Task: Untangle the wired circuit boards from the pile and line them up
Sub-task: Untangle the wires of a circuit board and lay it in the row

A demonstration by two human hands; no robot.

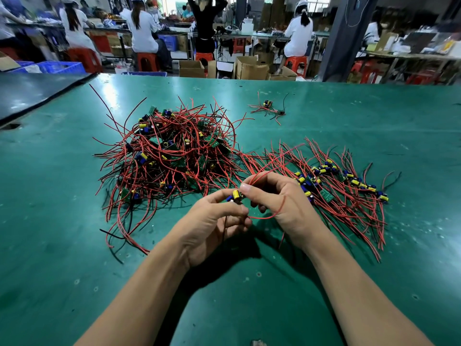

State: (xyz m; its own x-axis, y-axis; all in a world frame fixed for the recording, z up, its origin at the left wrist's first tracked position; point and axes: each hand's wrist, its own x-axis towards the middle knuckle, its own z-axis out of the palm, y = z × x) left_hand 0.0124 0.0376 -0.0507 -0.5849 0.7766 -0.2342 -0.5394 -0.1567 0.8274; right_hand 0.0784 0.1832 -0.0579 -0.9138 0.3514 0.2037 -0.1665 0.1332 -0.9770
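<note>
A tangled pile (172,156) of small green circuit boards with red and black wires lies on the green table (62,233), left of centre. To the right, a row of boards (349,181) lies lined up with wires trailing toward me. Between them, above the table, my left hand (212,221) and my right hand (279,198) hold one board (236,195) with a yellow and a blue capacitor. My left fingers pinch the board and a black wire. My right fingers pinch its red wire, which loops over and under that hand.
A few separate wired boards (268,108) lie at the far right of the table. A black mat (32,93) covers the far left corner. Beyond the table edge stand cardboard boxes (249,68), red stools and seated workers.
</note>
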